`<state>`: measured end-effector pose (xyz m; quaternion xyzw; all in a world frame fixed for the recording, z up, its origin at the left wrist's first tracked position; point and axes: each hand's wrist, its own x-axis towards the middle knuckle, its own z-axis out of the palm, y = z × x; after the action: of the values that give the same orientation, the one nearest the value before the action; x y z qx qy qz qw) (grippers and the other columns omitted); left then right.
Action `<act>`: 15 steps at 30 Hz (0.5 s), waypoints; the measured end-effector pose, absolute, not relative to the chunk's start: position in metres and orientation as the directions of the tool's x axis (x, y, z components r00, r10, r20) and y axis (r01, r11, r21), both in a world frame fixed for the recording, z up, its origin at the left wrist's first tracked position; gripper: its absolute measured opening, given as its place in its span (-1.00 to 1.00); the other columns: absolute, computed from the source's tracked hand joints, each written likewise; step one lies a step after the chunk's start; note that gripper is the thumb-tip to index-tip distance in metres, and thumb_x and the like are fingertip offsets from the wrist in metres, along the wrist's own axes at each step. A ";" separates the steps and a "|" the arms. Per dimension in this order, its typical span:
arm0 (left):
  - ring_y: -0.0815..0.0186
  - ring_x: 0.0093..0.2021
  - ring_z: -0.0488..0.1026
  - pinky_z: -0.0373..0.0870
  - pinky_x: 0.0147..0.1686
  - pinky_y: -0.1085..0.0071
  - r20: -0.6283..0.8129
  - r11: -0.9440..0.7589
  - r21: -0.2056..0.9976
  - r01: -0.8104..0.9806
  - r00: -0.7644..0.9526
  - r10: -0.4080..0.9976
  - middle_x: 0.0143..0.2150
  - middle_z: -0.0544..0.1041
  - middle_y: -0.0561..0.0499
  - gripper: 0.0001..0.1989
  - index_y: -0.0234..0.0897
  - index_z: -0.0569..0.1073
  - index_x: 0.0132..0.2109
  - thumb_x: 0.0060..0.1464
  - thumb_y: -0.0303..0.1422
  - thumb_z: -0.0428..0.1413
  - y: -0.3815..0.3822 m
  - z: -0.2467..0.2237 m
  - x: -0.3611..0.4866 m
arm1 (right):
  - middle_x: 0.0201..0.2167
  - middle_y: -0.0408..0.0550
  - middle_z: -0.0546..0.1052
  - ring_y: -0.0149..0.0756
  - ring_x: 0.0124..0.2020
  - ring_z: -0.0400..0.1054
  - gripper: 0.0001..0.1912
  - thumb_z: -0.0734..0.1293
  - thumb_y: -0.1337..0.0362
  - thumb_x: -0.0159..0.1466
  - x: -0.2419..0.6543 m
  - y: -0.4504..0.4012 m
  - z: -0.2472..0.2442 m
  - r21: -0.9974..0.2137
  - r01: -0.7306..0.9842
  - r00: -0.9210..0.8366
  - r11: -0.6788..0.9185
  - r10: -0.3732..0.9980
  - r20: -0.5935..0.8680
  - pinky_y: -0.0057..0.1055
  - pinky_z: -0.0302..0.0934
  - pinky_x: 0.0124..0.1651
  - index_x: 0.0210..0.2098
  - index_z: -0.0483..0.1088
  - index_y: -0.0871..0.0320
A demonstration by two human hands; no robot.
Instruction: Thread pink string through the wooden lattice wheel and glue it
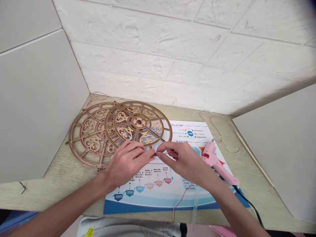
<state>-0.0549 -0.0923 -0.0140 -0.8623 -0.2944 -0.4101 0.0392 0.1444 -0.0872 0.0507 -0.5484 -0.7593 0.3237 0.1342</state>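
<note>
Two round openwork wooden wheels lie overlapping; the upper wheel (139,122) rests partly on a printed sheet, while the lower wheel (85,157) has pink cord along its rim and spokes. My left hand (129,161) is at the near edge of the upper wheel, fingers pressed together near its rim. Close beside it, my right hand (179,158) pinches a thin pink cord between thumb and forefinger, the fingertips of both hands nearly touching. Another length of pink cord (179,201) trails below the right hand over the sheet's near edge. The left fingertips hide what they grip.
A pink glue gun (217,162) with a black cable lies right of my right hand on the printed sheet (158,194). Loose threads and a thin wooden stick (254,158) are farther right. White panels flank both sides, and a white brick-patterned wall (148,59) stands behind.
</note>
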 end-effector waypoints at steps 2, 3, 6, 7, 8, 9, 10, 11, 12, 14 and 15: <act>0.29 -0.23 0.48 0.40 -0.21 0.35 0.728 -0.827 0.166 0.538 0.499 0.471 -0.36 0.54 0.04 -0.87 -0.35 0.49 -0.05 0.27 -0.43 0.17 -0.093 -0.015 -0.055 | -0.66 -0.21 0.33 -0.41 -0.61 0.10 -0.76 0.22 0.25 0.29 0.145 -0.087 0.049 -0.656 0.732 -0.368 0.185 0.917 -0.152 -0.42 0.00 -0.47 -0.41 0.50 0.11; 0.29 -0.23 0.48 0.40 -0.21 0.35 0.728 -0.829 0.161 0.535 0.503 0.466 -0.36 0.54 0.03 -0.86 -0.35 0.49 -0.05 0.26 -0.43 0.18 -0.093 -0.015 -0.055 | -0.66 -0.21 0.33 -0.40 -0.61 0.11 -0.76 0.22 0.25 0.29 0.145 -0.086 0.048 -0.663 0.726 -0.370 0.182 0.916 -0.153 -0.42 0.01 -0.45 -0.41 0.50 0.11; 0.28 -0.23 0.48 0.40 -0.22 0.36 0.731 -0.834 0.146 0.532 0.510 0.454 -0.36 0.54 0.03 -0.84 -0.37 0.49 -0.04 0.24 -0.44 0.20 -0.092 -0.015 -0.055 | -0.66 -0.21 0.32 -0.40 -0.59 0.12 -0.77 0.23 0.26 0.26 0.145 -0.086 0.047 -0.678 0.714 -0.368 0.176 0.918 -0.149 -0.42 0.03 -0.43 -0.44 0.47 0.11; 0.28 -0.23 0.48 0.40 -0.22 0.36 0.731 -0.834 0.139 0.534 0.512 0.450 -0.36 0.54 0.03 -0.84 -0.37 0.49 -0.04 0.24 -0.44 0.20 -0.092 -0.014 -0.055 | -0.66 -0.22 0.30 -0.41 -0.58 0.11 -0.77 0.23 0.26 0.26 0.145 -0.086 0.047 -0.680 0.712 -0.365 0.174 0.919 -0.147 -0.43 0.03 -0.43 -0.46 0.46 0.11; 0.28 -0.23 0.49 0.40 -0.22 0.35 0.731 -0.834 0.131 0.536 0.516 0.447 -0.36 0.54 0.03 -0.85 -0.37 0.49 -0.04 0.25 -0.44 0.19 -0.092 -0.014 -0.055 | -0.66 -0.22 0.29 -0.41 -0.58 0.11 -0.78 0.23 0.25 0.26 0.145 -0.086 0.047 -0.679 0.714 -0.361 0.172 0.921 -0.146 -0.43 0.02 -0.43 -0.47 0.44 0.12; 0.28 -0.23 0.49 0.40 -0.22 0.35 0.729 -0.834 0.123 0.538 0.521 0.444 -0.37 0.53 0.03 -0.85 -0.36 0.49 -0.04 0.25 -0.44 0.19 -0.091 -0.014 -0.055 | -0.67 -0.22 0.27 -0.41 -0.58 0.10 -0.78 0.24 0.24 0.26 0.145 -0.087 0.048 -0.677 0.717 -0.353 0.168 0.924 -0.145 -0.44 0.01 -0.44 -0.48 0.43 0.12; 0.28 -0.22 0.49 0.40 -0.21 0.35 0.726 -0.833 0.119 0.540 0.525 0.444 -0.36 0.53 0.03 -0.86 -0.36 0.49 -0.04 0.26 -0.44 0.18 -0.091 -0.013 -0.055 | -0.67 -0.23 0.26 -0.41 -0.58 0.08 -0.78 0.25 0.23 0.26 0.145 -0.087 0.048 -0.674 0.721 -0.344 0.163 0.928 -0.145 -0.44 -0.01 -0.45 -0.47 0.42 0.12; 0.28 -0.21 0.49 0.41 -0.20 0.35 0.725 -0.833 0.118 0.541 0.526 0.445 -0.36 0.54 0.03 -0.85 -0.36 0.49 -0.03 0.27 -0.44 0.17 -0.091 -0.013 -0.055 | -0.67 -0.23 0.24 -0.41 -0.58 0.07 -0.78 0.25 0.21 0.26 0.145 -0.087 0.049 -0.673 0.723 -0.337 0.155 0.930 -0.148 -0.44 -0.02 -0.46 -0.47 0.42 0.13; 0.28 -0.21 0.49 0.41 -0.20 0.35 0.724 -0.832 0.122 0.541 0.525 0.447 -0.36 0.54 0.02 -0.85 -0.35 0.49 -0.03 0.27 -0.44 0.17 -0.091 -0.014 -0.055 | -0.66 -0.23 0.23 -0.42 -0.58 0.05 -0.77 0.25 0.20 0.27 0.145 -0.087 0.049 -0.676 0.722 -0.333 0.145 0.930 -0.155 -0.44 -0.04 -0.47 -0.46 0.42 0.13; 0.27 -0.20 0.49 0.41 -0.20 0.34 0.724 -0.834 0.134 0.536 0.521 0.451 -0.35 0.55 0.02 -0.85 -0.35 0.49 -0.02 0.27 -0.45 0.17 -0.091 -0.014 -0.055 | -0.65 -0.23 0.20 -0.42 -0.58 0.02 -0.75 0.24 0.17 0.29 0.147 -0.087 0.048 -0.699 0.704 -0.342 0.123 0.922 -0.182 -0.44 -0.08 -0.49 -0.43 0.42 0.14; 0.27 -0.19 0.50 0.41 -0.21 0.34 0.726 -0.836 0.139 0.531 0.519 0.451 -0.34 0.55 0.02 -0.85 -0.35 0.49 -0.03 0.26 -0.46 0.18 -0.092 -0.015 -0.055 | -0.65 -0.23 0.19 -0.42 -0.57 0.01 -0.74 0.22 0.15 0.30 0.148 -0.087 0.047 -0.714 0.691 -0.354 0.113 0.914 -0.198 -0.44 -0.09 -0.50 -0.41 0.43 0.14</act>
<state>-0.0553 -0.0916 -0.0148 -0.8701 -0.2821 -0.4011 0.0499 0.1479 -0.0873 0.0471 -0.5490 -0.7312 0.3770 0.1477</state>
